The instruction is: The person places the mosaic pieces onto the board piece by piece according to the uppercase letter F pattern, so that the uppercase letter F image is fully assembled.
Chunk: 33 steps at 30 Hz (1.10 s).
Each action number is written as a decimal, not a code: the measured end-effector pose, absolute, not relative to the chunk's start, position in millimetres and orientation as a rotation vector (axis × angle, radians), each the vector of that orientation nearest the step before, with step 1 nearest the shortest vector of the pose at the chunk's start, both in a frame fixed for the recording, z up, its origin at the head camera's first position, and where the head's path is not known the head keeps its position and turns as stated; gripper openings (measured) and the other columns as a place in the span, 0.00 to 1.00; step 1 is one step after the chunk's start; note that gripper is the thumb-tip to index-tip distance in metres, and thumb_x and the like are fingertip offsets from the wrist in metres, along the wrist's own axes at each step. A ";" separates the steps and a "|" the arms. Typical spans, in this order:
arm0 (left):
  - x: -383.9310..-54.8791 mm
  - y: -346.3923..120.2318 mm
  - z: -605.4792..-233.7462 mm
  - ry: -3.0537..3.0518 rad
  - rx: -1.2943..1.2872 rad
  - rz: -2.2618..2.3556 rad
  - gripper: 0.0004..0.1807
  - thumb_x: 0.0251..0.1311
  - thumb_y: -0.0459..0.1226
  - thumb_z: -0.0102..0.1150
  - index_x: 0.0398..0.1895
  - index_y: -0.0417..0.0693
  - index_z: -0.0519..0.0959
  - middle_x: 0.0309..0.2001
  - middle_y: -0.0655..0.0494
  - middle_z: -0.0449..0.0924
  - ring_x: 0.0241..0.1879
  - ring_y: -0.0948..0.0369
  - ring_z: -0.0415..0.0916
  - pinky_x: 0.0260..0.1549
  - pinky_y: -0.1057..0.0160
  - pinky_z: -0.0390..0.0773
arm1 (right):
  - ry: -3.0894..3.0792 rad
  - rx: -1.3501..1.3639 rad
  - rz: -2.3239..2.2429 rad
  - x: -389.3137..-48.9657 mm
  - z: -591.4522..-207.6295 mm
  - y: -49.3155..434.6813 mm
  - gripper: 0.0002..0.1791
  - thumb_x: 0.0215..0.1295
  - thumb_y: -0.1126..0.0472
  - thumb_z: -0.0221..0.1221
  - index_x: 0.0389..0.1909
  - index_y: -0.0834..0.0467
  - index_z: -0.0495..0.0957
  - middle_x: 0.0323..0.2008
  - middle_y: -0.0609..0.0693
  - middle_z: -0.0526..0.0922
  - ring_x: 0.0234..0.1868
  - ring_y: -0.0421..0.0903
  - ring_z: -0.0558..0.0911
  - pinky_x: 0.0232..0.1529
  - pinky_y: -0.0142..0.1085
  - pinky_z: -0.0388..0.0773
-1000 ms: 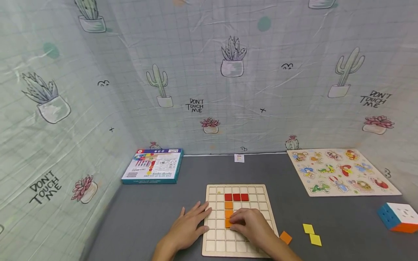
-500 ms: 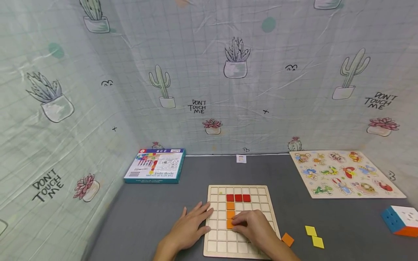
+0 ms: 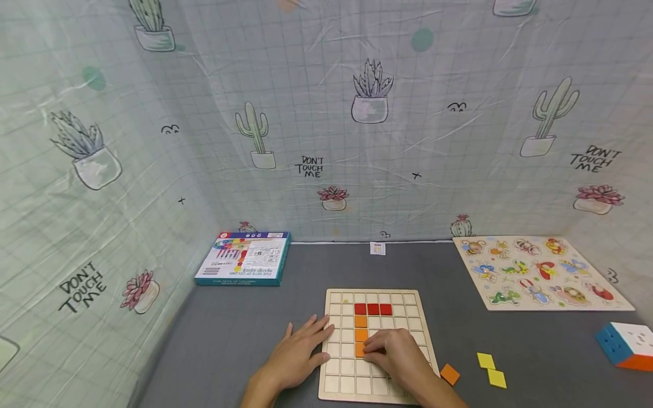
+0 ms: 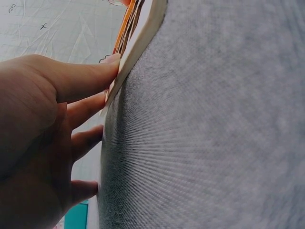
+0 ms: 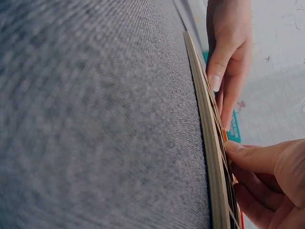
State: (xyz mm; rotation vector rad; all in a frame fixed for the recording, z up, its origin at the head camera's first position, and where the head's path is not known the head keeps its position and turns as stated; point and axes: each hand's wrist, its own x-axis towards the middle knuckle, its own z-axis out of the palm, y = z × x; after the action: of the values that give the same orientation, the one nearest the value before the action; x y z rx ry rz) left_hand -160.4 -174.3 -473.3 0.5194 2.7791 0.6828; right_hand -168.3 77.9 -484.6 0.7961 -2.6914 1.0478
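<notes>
A wooden grid board (image 3: 347, 385) lies on the grey table. Three red square tiles (image 3: 373, 309) form a row in its upper part, and below the leftmost runs a column of orange tiles (image 3: 360, 321). My right hand (image 3: 395, 354) has its thumb and curled fingers at the lowest orange tile (image 3: 359, 350), pinching it at its right side; the fingertips partly cover it. In the right wrist view the thumb (image 5: 238, 149) presses right beside an orange edge. My left hand (image 3: 296, 354) is spread, its fingertips resting on the board's left edge; the thumb (image 4: 90, 78) touches that rim.
One loose orange tile (image 3: 450, 374) lies right of the board, with two yellow tiles (image 3: 485, 361) beyond it. A puzzle cube (image 3: 624, 345) stands far right. An insect picture board (image 3: 543, 272) is at back right, a teal-edged box (image 3: 245, 260) at back left. Patterned cloth walls enclose the table.
The view has shifted slightly, so everything sits a little further right in the frame. Both hands keep their places on the board, the right one at the lowest orange tile.
</notes>
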 end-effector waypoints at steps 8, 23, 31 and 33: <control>-159.7 -175.1 -474.9 2.771 0.516 0.690 0.32 0.68 0.48 0.62 0.75 0.61 0.70 0.80 0.58 0.62 0.80 0.44 0.57 0.70 0.22 0.52 | -2.718 0.776 1.040 -166.1 -485.7 77.5 0.04 0.49 0.62 0.77 0.27 0.51 0.92 0.33 0.41 0.92 0.38 0.40 0.90 0.43 0.34 0.87; -161.8 -173.1 -473.3 2.775 0.518 0.667 0.32 0.68 0.48 0.62 0.75 0.60 0.70 0.80 0.58 0.61 0.80 0.44 0.57 0.70 0.23 0.52 | -2.765 0.919 1.213 -171.6 -470.2 104.0 0.10 0.57 0.61 0.73 0.41 0.53 0.90 0.47 0.49 0.91 0.49 0.48 0.89 0.44 0.33 0.87; -162.1 -177.2 -472.2 2.765 0.522 0.673 0.32 0.68 0.48 0.61 0.75 0.61 0.69 0.80 0.59 0.60 0.81 0.45 0.55 0.70 0.22 0.51 | -2.629 1.005 1.035 -172.9 -450.5 142.9 0.14 0.61 0.56 0.71 0.49 0.48 0.88 0.51 0.43 0.89 0.54 0.45 0.86 0.53 0.41 0.84; -162.1 -177.2 -472.1 2.765 0.522 0.672 0.32 0.68 0.48 0.61 0.76 0.61 0.68 0.80 0.60 0.60 0.81 0.45 0.55 0.70 0.22 0.51 | -2.591 1.029 1.017 -172.9 -449.5 154.4 0.15 0.62 0.55 0.70 0.50 0.48 0.87 0.51 0.43 0.89 0.53 0.43 0.85 0.52 0.39 0.84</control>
State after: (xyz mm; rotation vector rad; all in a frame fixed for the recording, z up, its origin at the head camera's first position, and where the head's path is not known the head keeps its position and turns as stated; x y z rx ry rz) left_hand -162.1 -177.2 -472.1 0.5219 2.7654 0.6718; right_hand -172.9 154.4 -449.5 1.0289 -2.5907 1.0171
